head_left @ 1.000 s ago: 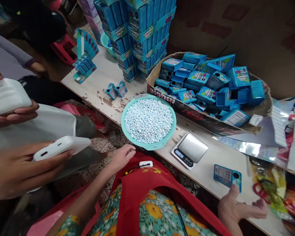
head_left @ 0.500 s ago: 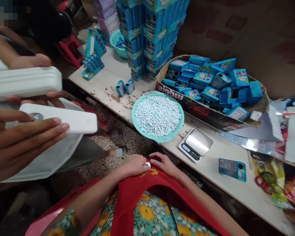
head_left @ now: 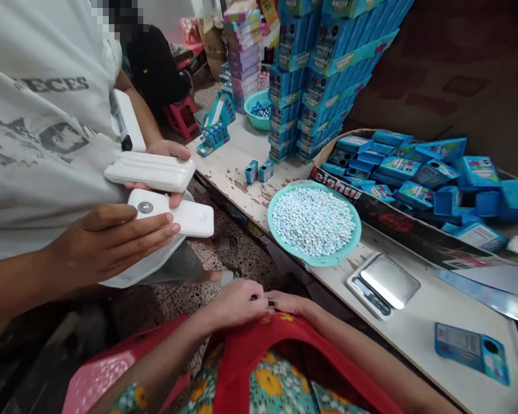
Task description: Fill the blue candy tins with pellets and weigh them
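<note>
My left hand [head_left: 237,303] is closed, its fingers curled over the red apron [head_left: 246,351] on my lap. Whatever it may hold is hidden. My right hand [head_left: 288,303] lies against it with fingers stretched toward the left, their tips meeting the left fingers. Beyond my hands, a turquoise basin [head_left: 271,221] full of small pale-blue and white candies [head_left: 313,221] stands at the table edge. A digital scale [head_left: 384,284] is to its right. Further right, a blue flattened candy box [head_left: 470,352] lies on the table.
At left, another person's hand [head_left: 116,236] holds white power-bank-like devices [head_left: 194,218]. Tall stacks of blue boxes [head_left: 319,86] stand behind the basin, near two small blue boxes [head_left: 259,171]. A cut-down carton [head_left: 341,195] holds loose blue boxes. A pink stool [head_left: 99,379] shows below left.
The view has swung left, showing more of the other person. My right hand has closed in against my left. The small white thing earlier at my left fingers no longer shows.
</note>
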`<state>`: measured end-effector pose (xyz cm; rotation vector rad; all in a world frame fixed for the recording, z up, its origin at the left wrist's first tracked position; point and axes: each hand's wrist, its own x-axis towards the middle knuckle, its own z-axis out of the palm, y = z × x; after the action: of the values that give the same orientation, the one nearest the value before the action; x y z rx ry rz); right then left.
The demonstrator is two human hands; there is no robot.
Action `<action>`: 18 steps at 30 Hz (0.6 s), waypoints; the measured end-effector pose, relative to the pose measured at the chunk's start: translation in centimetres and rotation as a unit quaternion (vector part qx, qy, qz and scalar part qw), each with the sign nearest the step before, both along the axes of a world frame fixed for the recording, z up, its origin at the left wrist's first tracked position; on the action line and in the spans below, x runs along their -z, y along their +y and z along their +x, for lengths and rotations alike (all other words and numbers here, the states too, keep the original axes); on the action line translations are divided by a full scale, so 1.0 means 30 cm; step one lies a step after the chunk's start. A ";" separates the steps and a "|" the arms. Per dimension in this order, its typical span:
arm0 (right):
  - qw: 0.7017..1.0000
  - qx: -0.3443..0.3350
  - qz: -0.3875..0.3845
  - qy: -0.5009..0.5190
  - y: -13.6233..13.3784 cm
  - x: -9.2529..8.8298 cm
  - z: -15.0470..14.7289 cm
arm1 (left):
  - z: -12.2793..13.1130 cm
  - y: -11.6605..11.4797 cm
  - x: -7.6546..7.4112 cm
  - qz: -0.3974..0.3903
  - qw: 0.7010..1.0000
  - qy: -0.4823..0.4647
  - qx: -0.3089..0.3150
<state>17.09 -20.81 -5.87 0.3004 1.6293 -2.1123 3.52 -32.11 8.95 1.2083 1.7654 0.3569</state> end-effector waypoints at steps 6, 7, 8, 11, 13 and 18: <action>0.993 0.010 -0.104 -0.055 -0.012 0.070 0.033 | -0.099 -0.132 0.148 -0.033 0.991 0.046 -0.118; 0.989 0.030 -0.128 -0.073 -0.015 0.082 0.044 | -0.115 -0.167 0.194 -0.042 0.988 0.063 -0.135; 0.983 0.050 -0.147 -0.095 -0.018 0.095 0.056 | -0.128 -0.202 0.242 -0.054 0.984 0.071 -0.152; 0.965 0.095 -0.188 -0.158 -0.031 0.143 0.092 | -0.139 -0.292 0.380 -0.087 0.976 0.017 -0.198; 0.948 0.112 -0.227 -0.194 -0.039 0.178 0.112 | -0.120 -0.321 0.450 -0.106 0.963 -0.050 -0.242; 0.923 0.102 -0.281 -0.243 -0.058 0.236 0.128 | -0.053 -0.281 0.466 -0.088 0.908 -0.181 -0.369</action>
<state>20.93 -22.56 -12.96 0.7512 0.6991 -2.3035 1.91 -40.53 -5.03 0.2713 1.8108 0.7834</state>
